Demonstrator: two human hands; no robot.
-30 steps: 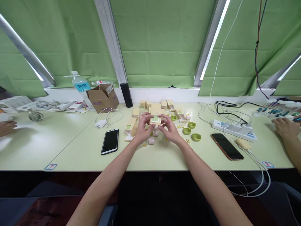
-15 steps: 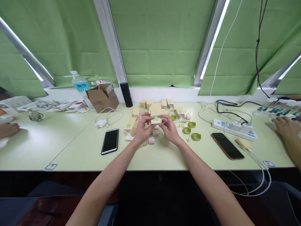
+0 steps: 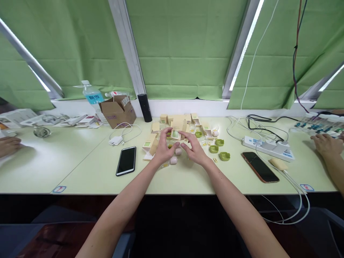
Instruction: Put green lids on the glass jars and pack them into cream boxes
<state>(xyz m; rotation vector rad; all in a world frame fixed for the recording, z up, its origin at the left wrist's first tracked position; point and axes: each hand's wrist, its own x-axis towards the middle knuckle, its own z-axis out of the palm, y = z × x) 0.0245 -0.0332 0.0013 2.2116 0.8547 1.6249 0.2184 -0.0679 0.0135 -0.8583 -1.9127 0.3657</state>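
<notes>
Your left hand (image 3: 164,149), thumb and fingers parted, curves beside the cream rectangular cardboard box with a green window (image 3: 176,134), tilted between your hands; your right hand (image 3: 195,148), likewise parted, borders it. I can't tell whether either grips; uneven fingertip pressure could drop it.

Both hands (image 3: 164,148) (image 3: 195,149) curve toward each other, forearms (image 3: 127,206) stretched forward.

A phone (image 3: 126,161) is lying left of boxes (image 3: 155,127) on a desk (image 3: 177,181). A power strip (image 3: 264,149) is sitting right, behind another phone (image 3: 260,167).
</notes>
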